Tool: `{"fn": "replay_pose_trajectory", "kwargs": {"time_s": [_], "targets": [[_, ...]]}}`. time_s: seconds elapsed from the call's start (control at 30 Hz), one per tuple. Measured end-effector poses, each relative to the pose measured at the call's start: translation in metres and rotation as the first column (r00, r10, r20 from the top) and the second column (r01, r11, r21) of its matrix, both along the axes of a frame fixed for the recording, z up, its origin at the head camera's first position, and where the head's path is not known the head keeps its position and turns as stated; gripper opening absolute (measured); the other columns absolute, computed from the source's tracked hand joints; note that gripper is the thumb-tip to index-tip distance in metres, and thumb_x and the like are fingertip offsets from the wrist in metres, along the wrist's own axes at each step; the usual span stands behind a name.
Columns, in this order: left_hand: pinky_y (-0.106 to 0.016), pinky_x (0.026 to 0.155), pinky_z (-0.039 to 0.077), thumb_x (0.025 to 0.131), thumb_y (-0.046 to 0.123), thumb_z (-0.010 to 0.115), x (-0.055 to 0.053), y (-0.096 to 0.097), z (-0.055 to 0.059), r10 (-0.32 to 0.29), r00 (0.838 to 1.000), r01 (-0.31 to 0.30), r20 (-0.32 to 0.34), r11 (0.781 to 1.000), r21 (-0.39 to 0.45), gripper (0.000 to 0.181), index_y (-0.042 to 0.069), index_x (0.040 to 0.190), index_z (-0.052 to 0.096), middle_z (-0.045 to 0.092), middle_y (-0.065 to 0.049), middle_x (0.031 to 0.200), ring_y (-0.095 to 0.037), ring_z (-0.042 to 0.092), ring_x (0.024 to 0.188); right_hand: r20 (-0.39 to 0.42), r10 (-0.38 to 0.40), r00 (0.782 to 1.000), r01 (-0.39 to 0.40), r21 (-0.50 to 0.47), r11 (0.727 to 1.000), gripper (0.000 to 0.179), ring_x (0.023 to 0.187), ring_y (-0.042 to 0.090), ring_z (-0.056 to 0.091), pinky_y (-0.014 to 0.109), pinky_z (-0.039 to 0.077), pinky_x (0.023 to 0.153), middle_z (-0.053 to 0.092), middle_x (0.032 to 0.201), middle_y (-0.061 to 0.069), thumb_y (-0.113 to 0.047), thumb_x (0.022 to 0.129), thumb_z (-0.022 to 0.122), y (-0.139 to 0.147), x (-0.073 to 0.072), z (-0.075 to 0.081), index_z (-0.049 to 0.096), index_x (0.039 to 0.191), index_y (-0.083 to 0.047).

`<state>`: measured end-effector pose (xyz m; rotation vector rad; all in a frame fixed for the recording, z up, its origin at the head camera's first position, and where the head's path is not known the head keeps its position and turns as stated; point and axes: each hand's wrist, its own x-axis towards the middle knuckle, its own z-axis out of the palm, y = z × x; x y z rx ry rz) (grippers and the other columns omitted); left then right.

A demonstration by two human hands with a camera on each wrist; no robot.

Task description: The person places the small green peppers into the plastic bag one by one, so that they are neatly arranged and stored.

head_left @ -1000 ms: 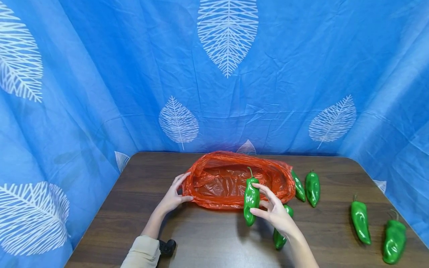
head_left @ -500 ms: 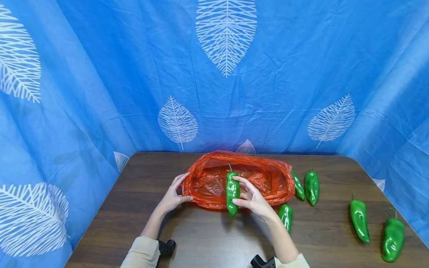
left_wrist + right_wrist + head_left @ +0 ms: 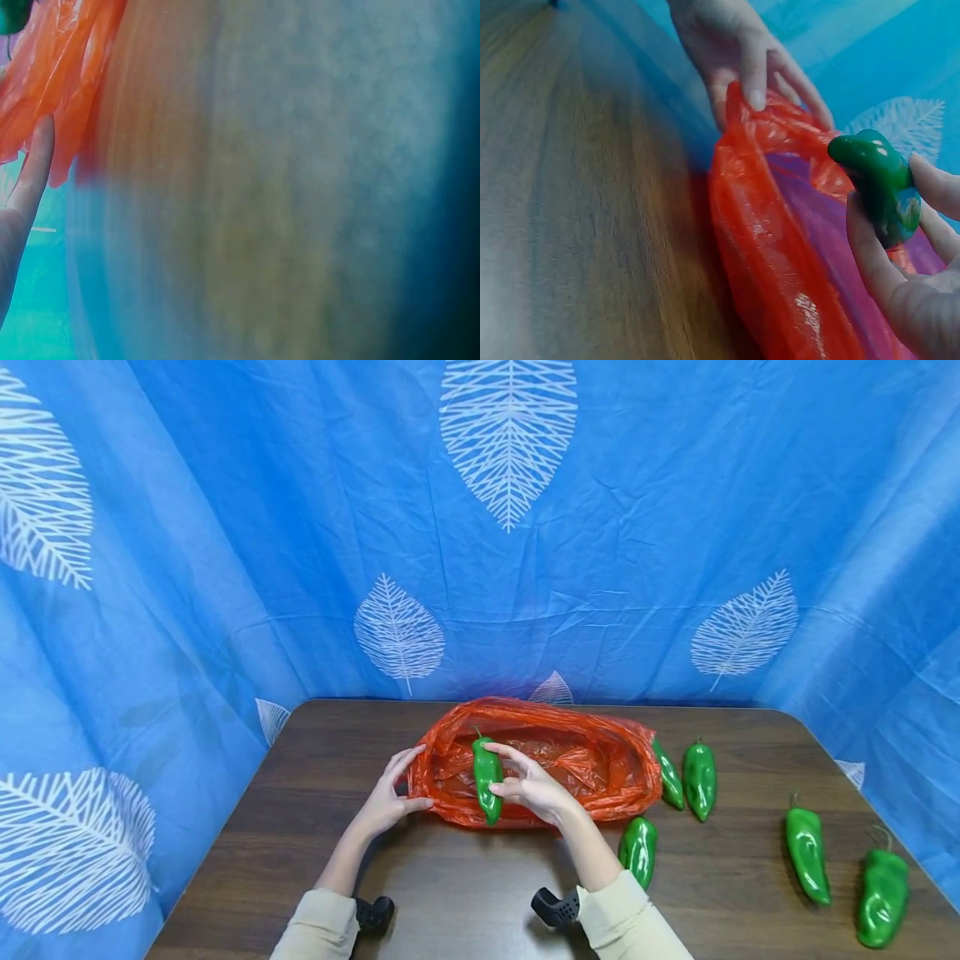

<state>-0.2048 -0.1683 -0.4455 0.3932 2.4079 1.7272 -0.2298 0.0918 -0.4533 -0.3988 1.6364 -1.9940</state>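
A green pepper [image 3: 487, 787], stem upward, is pinched between the thumb and fingers of my right hand [image 3: 536, 787]. It hangs over the opening of a red plastic bag [image 3: 588, 807], toward the left end. My left hand [image 3: 386, 802] holds the bag's left rim. In the right wrist view that left hand [image 3: 731, 49] has its thumb on the rim and its fingers behind, while the pepper [image 3: 881, 180] sits in the right fingers in front of the bag [image 3: 754, 240]. The left wrist view shows one finger against the bag [image 3: 67, 82]; the rest is blurred.
One pepper [image 3: 638, 852] lies by my right forearm. Two more, a pepper [image 3: 668, 777] partly behind the bag and a pepper [image 3: 700, 781], lie right of it. Farther right are a pepper [image 3: 807, 856] and another pepper [image 3: 882, 897]. A blue curtain [image 3: 600, 527] hangs behind the wooden table [image 3: 337, 735].
My right hand has carried the pepper leftward and slightly away, from the bag's front right to over its left part. The left hand has stayed at the rim.
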Motion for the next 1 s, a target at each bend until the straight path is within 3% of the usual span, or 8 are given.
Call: {"fn": "replay_pose_trajectory", "kwargs": {"time_s": [0.47, 1.0], "targets": [[-0.046, 0.089, 0.046, 0.077, -0.004, 0.067, -0.001, 0.000, -0.002, 0.003, 1.000, -0.003, 0.008, 1.000, 0.022, 0.075, 0.007, 0.142, 0.031, 0.016, -0.018, 0.144, -0.041, 0.030, 0.125, 0.117, 0.022, 0.993, -0.026, 0.028, 0.999, 0.060, 0.099, 0.022, 0.055, 0.041, 0.048, 0.088, 0.042, 0.122, 0.019, 0.005, 0.088, 0.052, -0.021, -0.027, -0.009, 0.030, 0.142, -0.009], [-0.049, 0.091, 0.044, 0.078, -0.004, 0.066, -0.002, 0.000, -0.001, -0.012, 1.000, 0.012, 0.006, 0.999, 0.031, 0.074, 0.006, 0.142, 0.029, 0.016, -0.018, 0.144, -0.042, 0.027, 0.127, 0.121, -0.042, 0.992, 0.035, 0.059, 0.998, 0.059, 0.094, 0.024, 0.055, 0.041, 0.050, 0.084, 0.042, 0.117, 0.021, 0.005, 0.089, 0.051, -0.039, -0.040, -0.022, 0.030, 0.142, -0.011]]}}
